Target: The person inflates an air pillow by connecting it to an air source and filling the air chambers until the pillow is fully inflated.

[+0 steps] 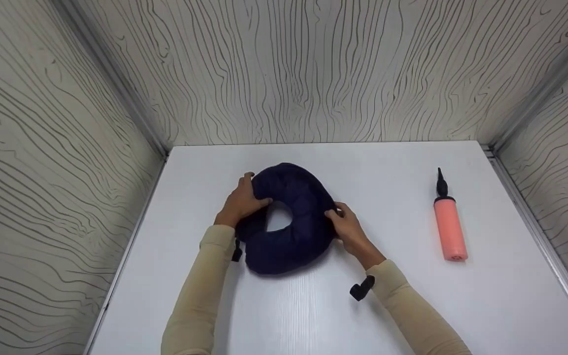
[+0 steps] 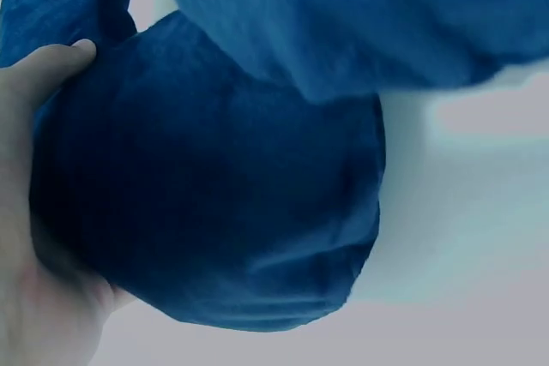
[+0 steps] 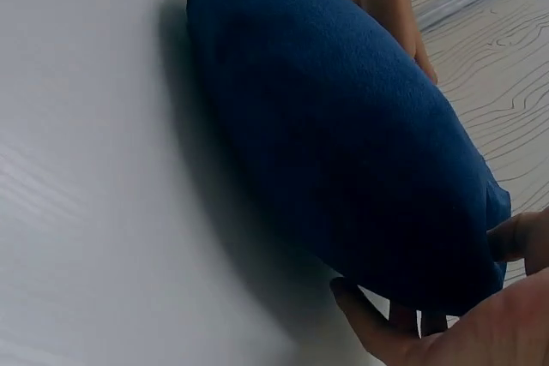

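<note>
A plump navy blue neck pillow (image 1: 308, 222), curved into a ring around a small gap, is held at the middle of the white table. My left hand (image 1: 240, 201) grips its left arm, thumb over the top by the centre hole. In the left wrist view that thumb lies on the rounded end of the pillow (image 2: 214, 186). On the opposite side my right hand (image 1: 347, 226) pinches the pillow's outer edge. The right wrist view has the right hand's thumb on one face of the pillow (image 3: 334, 126) and its fingers curled beneath.
A pink hand pump (image 1: 450, 229) with a black nozzle lies at the right of the white table (image 1: 387, 167). Wood-patterned panels (image 1: 303, 74) stand behind and at both sides, with grey metal strips (image 1: 111, 69) along their corners.
</note>
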`<state>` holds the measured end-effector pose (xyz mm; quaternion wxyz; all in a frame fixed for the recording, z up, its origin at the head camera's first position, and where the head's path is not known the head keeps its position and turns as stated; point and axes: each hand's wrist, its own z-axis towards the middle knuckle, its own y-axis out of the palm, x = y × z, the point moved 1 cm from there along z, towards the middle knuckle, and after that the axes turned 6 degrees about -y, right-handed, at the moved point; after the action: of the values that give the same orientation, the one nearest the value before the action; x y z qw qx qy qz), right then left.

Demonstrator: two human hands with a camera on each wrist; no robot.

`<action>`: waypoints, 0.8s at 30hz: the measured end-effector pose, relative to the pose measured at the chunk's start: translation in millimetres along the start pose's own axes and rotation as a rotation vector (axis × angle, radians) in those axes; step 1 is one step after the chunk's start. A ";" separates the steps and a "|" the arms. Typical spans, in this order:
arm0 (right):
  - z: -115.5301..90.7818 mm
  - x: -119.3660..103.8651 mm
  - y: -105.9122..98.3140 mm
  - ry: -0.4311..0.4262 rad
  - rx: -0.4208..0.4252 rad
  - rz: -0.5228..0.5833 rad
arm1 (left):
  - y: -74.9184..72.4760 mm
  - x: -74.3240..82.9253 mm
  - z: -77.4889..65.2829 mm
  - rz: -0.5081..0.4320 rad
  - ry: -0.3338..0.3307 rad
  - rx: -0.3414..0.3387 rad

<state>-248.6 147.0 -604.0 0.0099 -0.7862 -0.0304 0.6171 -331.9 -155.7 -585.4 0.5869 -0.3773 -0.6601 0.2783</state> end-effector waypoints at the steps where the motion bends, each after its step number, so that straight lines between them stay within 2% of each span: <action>1: 0.9 -1.5 -1.6 -0.001 -0.011 0.012 | 0.9 0.0 -1.0 -0.005 -0.009 -0.003; 5: 2.3 -6.4 -6.4 -0.012 -0.033 0.050 | 4.8 1.2 -4.3 -0.016 -0.023 0.013; 10: 4.3 -10.8 -12.8 -0.019 0.013 0.023 | 10.0 4.9 -7.7 -0.065 -0.021 0.049; 15: 10.5 -14.9 -24.6 -0.026 0.064 0.027 | 15.1 11.6 -13.4 -0.145 0.017 0.052; 20: 19.0 -20.4 -37.6 -0.059 0.059 0.006 | 22.9 17.6 -20.0 -0.179 0.043 0.065; 24: 27.6 -25.1 -46.1 -0.072 0.056 -0.046 | 28.2 23.6 -26.7 -0.205 0.007 0.093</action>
<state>-283.0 190.9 -583.8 0.0449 -0.7622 -0.0318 0.6450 -301.4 -122.5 -590.8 0.6316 -0.2811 -0.6795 0.2456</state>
